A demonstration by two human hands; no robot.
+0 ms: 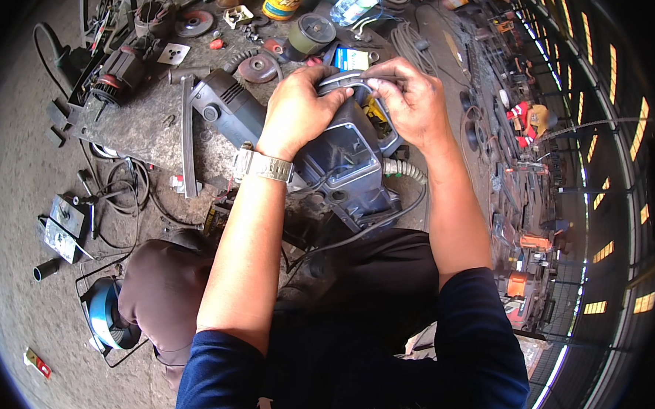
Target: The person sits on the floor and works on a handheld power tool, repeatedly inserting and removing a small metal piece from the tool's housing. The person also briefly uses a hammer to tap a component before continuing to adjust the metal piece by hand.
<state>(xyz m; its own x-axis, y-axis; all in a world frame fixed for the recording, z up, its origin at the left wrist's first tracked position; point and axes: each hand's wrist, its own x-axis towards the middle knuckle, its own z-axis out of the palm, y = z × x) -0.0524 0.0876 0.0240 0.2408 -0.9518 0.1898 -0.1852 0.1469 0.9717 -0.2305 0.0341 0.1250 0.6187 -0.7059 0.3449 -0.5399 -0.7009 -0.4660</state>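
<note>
A dark grey plastic machine housing (367, 180) stands in front of me, with an open box-like compartment. Above its far edge I hold a dark grey frame-like cover (392, 136), and some yellow parts (374, 117) show through it. My left hand (296, 108), with a metal watch on the wrist, is closed round the cover's left end. My right hand (412, 100) pinches its right end between thumb and fingers. Left of the housing lies a grey motor body (226, 102) with vent slots. A ribbed pale hose (406, 169) sits at the housing's right side.
On the worktable (135, 129) are a flat metal bar (188, 138), grinding discs (259, 68), a round container (311, 35), a yellow can (286, 1) and a plastic bottle (361, 1). Cables (137, 185) hang at the left. Farther right, another person (532, 122) is among tools.
</note>
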